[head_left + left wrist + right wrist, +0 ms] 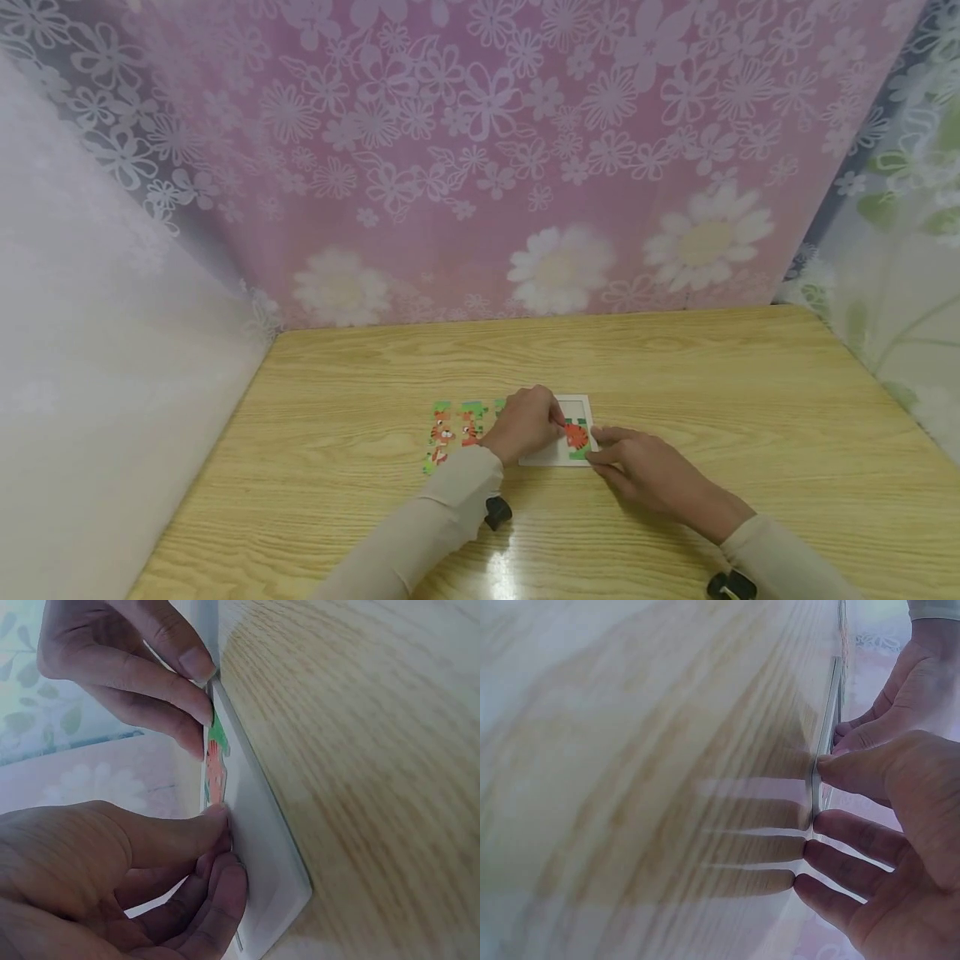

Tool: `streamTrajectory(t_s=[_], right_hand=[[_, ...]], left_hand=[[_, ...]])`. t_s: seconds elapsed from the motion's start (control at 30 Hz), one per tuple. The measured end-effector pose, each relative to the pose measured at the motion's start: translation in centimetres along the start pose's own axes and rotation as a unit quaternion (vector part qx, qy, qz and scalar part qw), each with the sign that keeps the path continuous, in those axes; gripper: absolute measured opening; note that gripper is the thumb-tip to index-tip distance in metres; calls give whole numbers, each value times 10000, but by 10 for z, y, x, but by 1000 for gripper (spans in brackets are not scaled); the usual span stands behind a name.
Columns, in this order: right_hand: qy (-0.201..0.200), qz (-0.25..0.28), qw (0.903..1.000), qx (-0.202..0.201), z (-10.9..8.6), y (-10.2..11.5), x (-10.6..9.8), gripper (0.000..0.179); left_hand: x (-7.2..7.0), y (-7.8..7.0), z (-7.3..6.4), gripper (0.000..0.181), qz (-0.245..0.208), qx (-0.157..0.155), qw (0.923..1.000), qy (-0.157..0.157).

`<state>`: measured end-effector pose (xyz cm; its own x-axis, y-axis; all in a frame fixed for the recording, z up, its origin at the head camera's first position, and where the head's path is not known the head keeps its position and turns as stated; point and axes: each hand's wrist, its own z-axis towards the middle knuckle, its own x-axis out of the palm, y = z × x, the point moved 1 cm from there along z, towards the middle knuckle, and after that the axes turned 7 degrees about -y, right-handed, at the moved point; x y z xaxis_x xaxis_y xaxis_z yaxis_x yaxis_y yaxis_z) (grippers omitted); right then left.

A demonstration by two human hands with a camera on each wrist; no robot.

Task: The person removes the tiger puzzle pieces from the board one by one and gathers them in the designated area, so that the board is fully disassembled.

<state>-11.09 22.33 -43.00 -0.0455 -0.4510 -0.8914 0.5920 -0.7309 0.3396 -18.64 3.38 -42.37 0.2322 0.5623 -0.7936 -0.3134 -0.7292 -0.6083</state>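
A white puzzle tray (588,406) lies flat on the table. Inside its right part is an orange and green puzzle piece (576,437). My left hand (527,423) is over the tray, thumb and curled fingers pinching the edge of a piece; in the left wrist view the fingers hide much of that piece (215,772). At the tray's right side, my right hand (652,471) touches the edge and near corner with fairly straight fingers, as the right wrist view shows along the tray's rim (826,735).
Left of the tray lie puzzle pieces with tiger pictures (440,437), the nearer ones partly behind my left hand. All rests on a wood-grain table (337,383). A flowered pink curtain (450,208) stands at the back, with pale cloth on both sides.
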Motion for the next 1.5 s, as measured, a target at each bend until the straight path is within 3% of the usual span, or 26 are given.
streamTrajectory(t_s=[0.53,0.73,0.87,1.1,1.5], right_hand=[[8,19,10000,27,1,0,1,14],[22,71,10000,50,0,0,2,14],[36,86,9999,83,1,0,2,14],[-5,15,10000,80,1,1,-1,14],[-146,80,9998,-80,0,-1,-1,14]], left_hand=[[0,3,1,7,-252,-221,9994,-4],[-5,6,-3,10,-685,-72,9974,-196],[-17,8,-6,10,-958,131,9948,-311],[-47,21,-15,9,-1130,164,9926,-424],[-75,59,-34,8,-657,5,9965,-517]])
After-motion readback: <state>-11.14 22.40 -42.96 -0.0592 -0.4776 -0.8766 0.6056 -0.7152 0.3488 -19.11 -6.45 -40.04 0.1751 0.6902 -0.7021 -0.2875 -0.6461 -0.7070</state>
